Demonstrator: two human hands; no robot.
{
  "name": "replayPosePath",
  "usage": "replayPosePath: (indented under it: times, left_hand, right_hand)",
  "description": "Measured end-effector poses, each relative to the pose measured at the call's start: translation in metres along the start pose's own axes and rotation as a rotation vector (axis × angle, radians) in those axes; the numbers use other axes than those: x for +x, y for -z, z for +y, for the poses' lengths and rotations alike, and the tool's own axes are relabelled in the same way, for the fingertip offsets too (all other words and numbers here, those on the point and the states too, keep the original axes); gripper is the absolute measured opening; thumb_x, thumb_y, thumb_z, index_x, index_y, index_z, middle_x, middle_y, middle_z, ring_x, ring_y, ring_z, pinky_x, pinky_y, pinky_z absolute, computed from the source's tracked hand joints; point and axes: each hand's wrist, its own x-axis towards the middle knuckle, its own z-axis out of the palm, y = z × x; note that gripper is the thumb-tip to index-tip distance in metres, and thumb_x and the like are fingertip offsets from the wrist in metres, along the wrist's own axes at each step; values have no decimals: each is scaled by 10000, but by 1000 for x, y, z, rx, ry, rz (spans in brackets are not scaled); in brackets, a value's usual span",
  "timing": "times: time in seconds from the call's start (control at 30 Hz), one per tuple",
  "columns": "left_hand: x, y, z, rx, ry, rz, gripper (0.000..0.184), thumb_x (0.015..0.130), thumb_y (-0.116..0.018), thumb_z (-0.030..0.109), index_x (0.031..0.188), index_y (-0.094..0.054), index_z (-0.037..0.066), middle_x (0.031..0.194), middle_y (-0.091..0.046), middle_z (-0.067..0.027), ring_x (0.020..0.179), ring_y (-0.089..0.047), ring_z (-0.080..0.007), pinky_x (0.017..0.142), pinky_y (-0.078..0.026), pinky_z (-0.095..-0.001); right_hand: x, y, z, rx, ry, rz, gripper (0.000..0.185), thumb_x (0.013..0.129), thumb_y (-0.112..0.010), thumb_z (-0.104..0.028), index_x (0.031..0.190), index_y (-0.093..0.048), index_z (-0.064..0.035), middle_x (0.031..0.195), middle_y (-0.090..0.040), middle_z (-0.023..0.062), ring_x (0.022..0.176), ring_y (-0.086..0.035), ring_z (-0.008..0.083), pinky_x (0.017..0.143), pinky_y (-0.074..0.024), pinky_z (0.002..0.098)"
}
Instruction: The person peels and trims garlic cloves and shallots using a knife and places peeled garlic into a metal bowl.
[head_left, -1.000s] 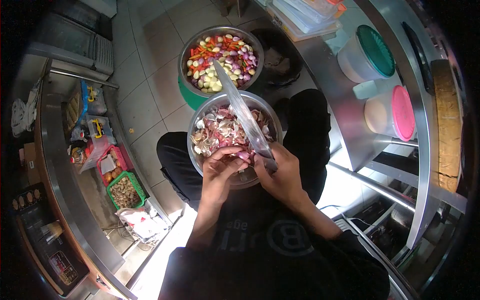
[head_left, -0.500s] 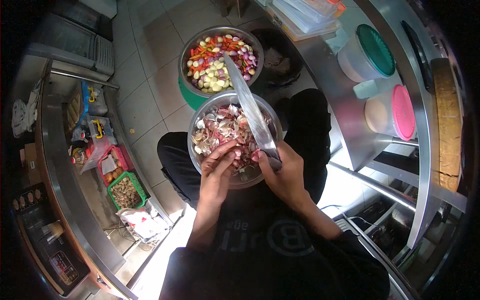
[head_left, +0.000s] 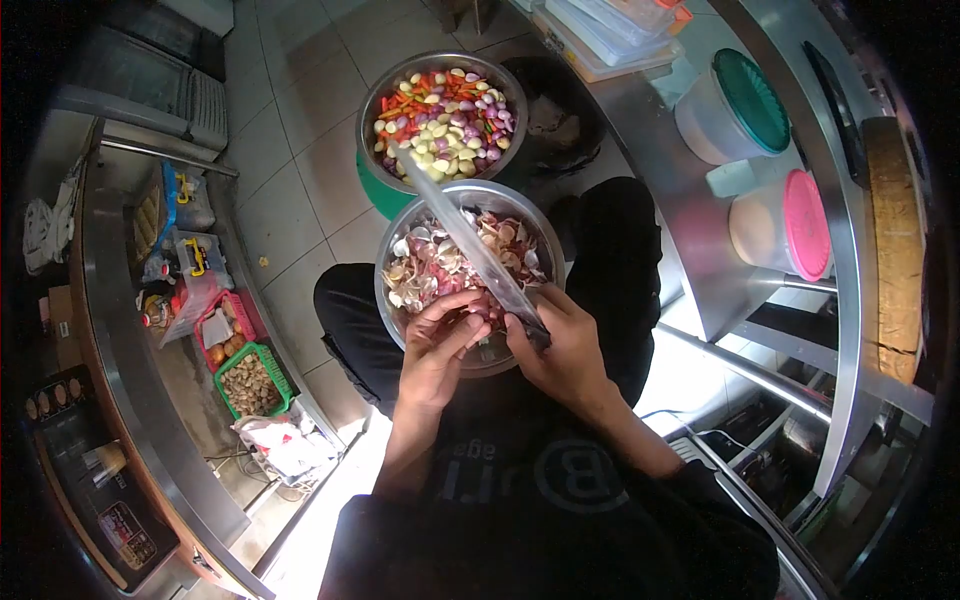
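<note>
My right hand (head_left: 560,345) is closed round the handle of a large knife (head_left: 462,232), whose broad blade slants up and left over a metal bowl (head_left: 381,265). Papery, pinkish-white garlic skins and cloves (head_left: 425,265) fill this bowl, which sits between my legs. At its near side my left hand (head_left: 437,345) pinches a small pinkish clove, mostly hidden by the fingers, close to the knife's heel. Beyond is a second metal bowl (head_left: 365,110) with peeled garlic (head_left: 440,145), purple shallots (head_left: 492,110) and red and orange chillies (head_left: 405,100).
At left, a low shelf holds a green basket (head_left: 285,385) of brownish pieces, a pink basket (head_left: 243,312) and plastic boxes. To the right, a steel counter (head_left: 650,150) carries tubs with a green lid (head_left: 750,100) and a pink lid (head_left: 808,225). Tiled floor (head_left: 295,200) lies ahead.
The knife's blade has swung left and tilted, its tip now over the left part of the far bowl's near rim. My hands have drawn slightly closer together.
</note>
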Motion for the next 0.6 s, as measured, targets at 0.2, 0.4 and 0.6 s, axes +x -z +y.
replayPosePath:
  times: [0.2,0.4,0.6]
  left_hand:
    - [4,3,-9,120,-162,-42,359,938,-789,-110,1279,-722,-19,1168,-751,-84,1079,-713,-158,985,-586,-315]
    - [2,1,-10,183,-171,-6,315,931,-794,-117,1228,-742,-24,1141,-758,-85,1074,-715,-162,983,-582,-314]
    - [4,1,-11,154,-173,-29,324,922,-797,-124,1226,-745,-25,1146,-766,-94,1085,-724,-171,999,-585,-323]
  right_hand:
    - [-1,0,-3,42,71,-92,312,966,-703,-94,1235,-607,33,1108,-645,267,945,-685,513,799,-582,528]
    - [-3,-3,-1,-16,40,-124,294,969,-699,-80,1201,-557,31,1057,-619,262,916,-663,522,745,-557,544]
    - [0,0,-2,7,63,-89,273,977,-687,-64,1198,-550,21,1049,-618,252,915,-668,513,707,-553,544]
